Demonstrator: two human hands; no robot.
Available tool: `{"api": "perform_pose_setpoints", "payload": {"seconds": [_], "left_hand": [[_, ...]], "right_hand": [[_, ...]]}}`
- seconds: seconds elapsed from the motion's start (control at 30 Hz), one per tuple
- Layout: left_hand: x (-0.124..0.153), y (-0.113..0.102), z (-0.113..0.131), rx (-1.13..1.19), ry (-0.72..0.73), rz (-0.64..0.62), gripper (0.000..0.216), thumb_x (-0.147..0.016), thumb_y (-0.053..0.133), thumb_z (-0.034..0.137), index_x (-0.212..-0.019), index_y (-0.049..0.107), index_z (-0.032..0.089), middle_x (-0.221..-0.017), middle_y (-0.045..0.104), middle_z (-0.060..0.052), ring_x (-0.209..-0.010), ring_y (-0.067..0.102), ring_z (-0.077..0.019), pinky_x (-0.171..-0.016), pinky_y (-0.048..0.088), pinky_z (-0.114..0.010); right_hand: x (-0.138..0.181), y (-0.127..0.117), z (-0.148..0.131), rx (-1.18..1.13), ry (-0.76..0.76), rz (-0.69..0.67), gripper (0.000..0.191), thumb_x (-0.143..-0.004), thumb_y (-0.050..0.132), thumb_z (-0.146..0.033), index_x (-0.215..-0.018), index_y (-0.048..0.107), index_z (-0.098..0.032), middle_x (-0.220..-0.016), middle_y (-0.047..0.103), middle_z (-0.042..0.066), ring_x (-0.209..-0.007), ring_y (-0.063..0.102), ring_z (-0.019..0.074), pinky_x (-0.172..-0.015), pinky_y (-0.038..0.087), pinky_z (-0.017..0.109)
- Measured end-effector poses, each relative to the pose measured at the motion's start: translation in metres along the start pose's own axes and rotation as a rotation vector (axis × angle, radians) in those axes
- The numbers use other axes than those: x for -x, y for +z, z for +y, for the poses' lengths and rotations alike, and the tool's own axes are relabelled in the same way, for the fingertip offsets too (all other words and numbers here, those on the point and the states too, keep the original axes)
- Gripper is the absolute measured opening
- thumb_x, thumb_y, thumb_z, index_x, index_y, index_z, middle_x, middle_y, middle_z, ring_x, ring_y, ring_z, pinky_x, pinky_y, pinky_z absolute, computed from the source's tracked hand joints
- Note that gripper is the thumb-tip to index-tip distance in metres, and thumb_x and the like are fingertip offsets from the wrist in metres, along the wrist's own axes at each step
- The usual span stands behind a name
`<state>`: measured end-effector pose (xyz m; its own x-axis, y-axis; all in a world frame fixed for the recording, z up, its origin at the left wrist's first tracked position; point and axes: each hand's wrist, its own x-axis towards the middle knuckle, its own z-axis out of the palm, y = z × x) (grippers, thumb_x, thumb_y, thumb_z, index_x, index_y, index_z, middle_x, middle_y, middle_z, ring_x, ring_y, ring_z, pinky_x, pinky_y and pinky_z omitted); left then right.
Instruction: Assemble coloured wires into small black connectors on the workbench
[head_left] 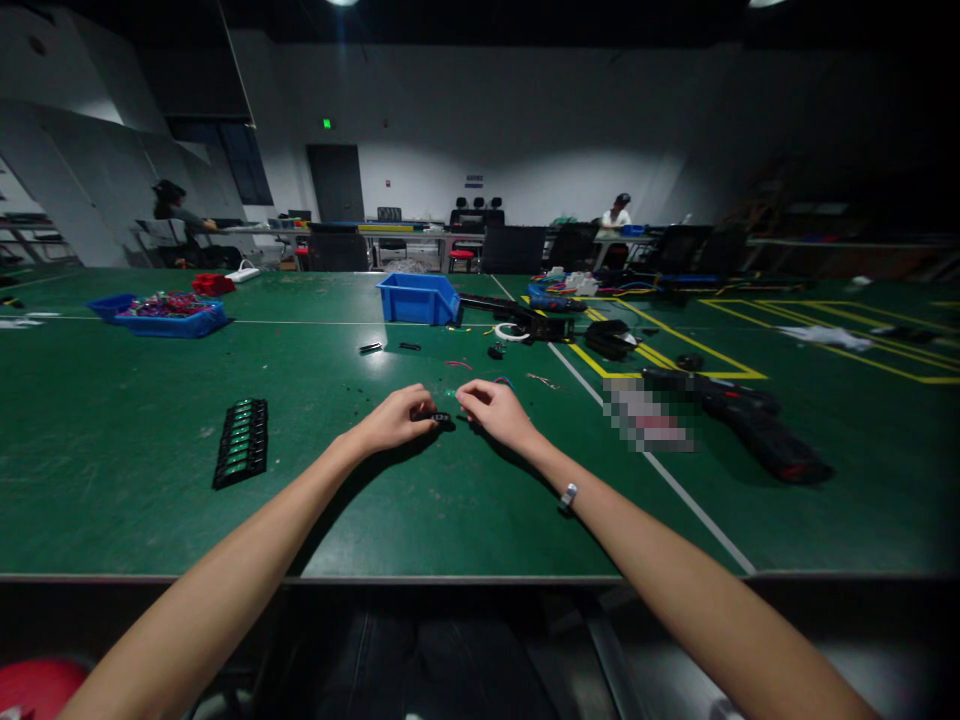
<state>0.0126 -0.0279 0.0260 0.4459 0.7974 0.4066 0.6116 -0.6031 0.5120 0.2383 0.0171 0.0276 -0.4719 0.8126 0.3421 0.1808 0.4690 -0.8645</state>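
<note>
Both my arms reach out over a green table (135, 440). My left hand (396, 418) is closed, its fingertips pinching one end of a small black part (442, 417) that lies just above the tabletop. My right hand (491, 410) is closed too, its fingers pinched near the other end of the same part; what it holds is too small to make out. A thin bracelet sits on my right wrist. A black tray of small green parts (241, 441) lies to the left of my left hand.
A blue bin (417, 298) stands behind my hands, a shallow blue tray of coloured parts (169, 311) at far left. A black power tool (757, 430) lies at right, with cables and small tools (540, 322) beyond. Two people sit at distant desks.
</note>
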Motion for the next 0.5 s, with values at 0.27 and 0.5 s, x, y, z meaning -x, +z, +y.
{"api": "perform_pose_setpoints", "payload": {"seconds": [0.27,0.5], "left_hand": [[0.002,0.0021,-0.004,-0.108,-0.089,0.006,0.029,-0.083,0.068,0.041,-0.073,0.057,0.016,-0.074,0.057,0.0,-0.065,0.049,-0.0128,-0.06,0.032,-0.024],[0.0024,0.0006,0.0032,0.012,-0.118,-0.116,0.042,-0.087,0.062,0.052,-0.069,0.062,0.015,-0.066,0.06,0.0,-0.061,0.051,-0.0121,-0.059,0.033,-0.025]], "right_hand": [[-0.0004,0.0,0.0022,0.004,-0.008,0.0,0.029,-0.088,0.06,-0.044,-0.087,0.067,-0.016,-0.069,0.063,0.002,-0.058,0.056,0.0142,-0.054,0.042,0.025],[0.0,0.0003,0.0013,0.008,-0.009,0.0,0.029,-0.088,0.06,-0.045,-0.086,0.067,-0.016,-0.069,0.064,0.003,-0.058,0.056,0.0144,-0.054,0.043,0.025]]}}
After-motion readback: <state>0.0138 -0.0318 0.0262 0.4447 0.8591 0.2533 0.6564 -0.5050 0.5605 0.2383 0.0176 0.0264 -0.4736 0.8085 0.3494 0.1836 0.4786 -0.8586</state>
